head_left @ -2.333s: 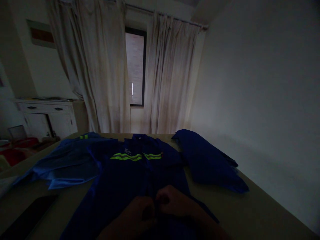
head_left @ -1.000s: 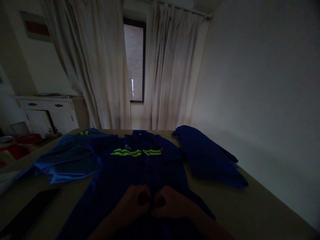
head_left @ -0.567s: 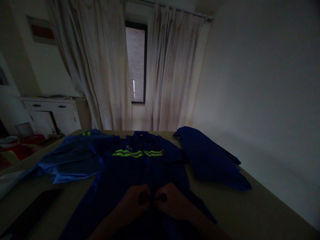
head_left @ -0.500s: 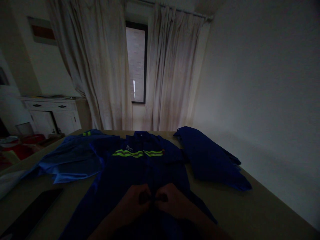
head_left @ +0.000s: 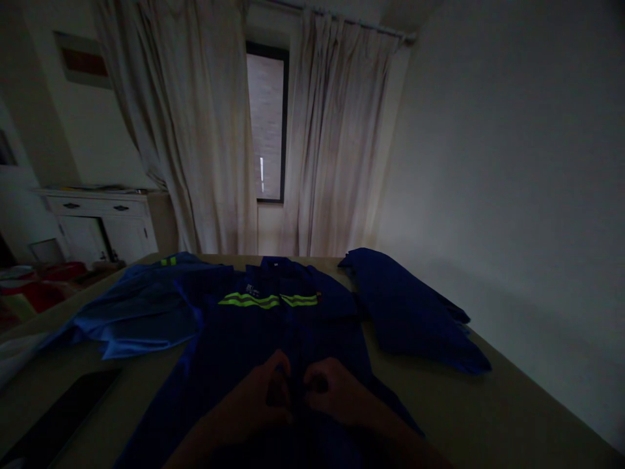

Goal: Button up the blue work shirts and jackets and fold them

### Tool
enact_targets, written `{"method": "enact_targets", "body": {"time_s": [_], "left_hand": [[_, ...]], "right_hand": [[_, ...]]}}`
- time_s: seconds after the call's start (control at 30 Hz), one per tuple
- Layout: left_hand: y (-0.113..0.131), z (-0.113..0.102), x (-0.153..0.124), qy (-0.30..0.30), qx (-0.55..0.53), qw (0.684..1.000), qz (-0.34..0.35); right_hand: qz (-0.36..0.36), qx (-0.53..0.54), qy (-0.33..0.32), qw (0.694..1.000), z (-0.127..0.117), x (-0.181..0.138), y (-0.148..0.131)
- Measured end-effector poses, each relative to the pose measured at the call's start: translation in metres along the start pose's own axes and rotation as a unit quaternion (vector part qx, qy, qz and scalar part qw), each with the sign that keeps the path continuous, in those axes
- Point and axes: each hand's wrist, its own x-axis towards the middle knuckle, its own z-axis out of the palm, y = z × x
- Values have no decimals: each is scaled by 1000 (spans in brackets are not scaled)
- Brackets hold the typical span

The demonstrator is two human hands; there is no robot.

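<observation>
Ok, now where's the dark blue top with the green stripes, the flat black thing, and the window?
Dark blue top (head_left: 254,335): head view, on its front.
Flat black thing (head_left: 63,413): head view, on its upper face.
Window (head_left: 266,117): head view, on its pane.

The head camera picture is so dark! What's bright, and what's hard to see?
In the head view, the window is brightest; in the head view, the left hand and right hand are in shadow, so their fingertips blend into the dark blue work jacket; in the head view, its yellow-green stripes stand out clearly.
</observation>
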Motion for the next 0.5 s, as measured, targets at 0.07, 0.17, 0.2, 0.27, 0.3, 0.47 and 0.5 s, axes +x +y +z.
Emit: {"method": "enact_targets", "body": {"time_s": [0.07, 0.17, 0.2, 0.27, 0.3, 0.47, 0.5], "left_hand": [[3, -1, -2, -11, 55, 998, -7], [7, -1, -5, -7, 124, 992, -20], [8, 0, -5, -6, 133, 991, -22], [10, 1, -6, -7, 143, 989, -23], [11, 1, -6, -9, 150, 988, -25], [14, 3, -6, -6, 167, 986, 2], [14, 4, -6, -1, 168, 986, 8]], "right_hand": [[8, -3, -11, 1000, 0, 0, -2], [12, -20, -25, 999, -2, -2, -7], [8, -26, -32, 999, -3, -2, -9], [1, -38, -54, 998, -3, -3, -11], [-2, -43, -61, 997, -3, -4, -12], [-22, -68, -69, 995, 1, -5, -13], [-28, -71, -69, 995, 1, -5, -12]]}}
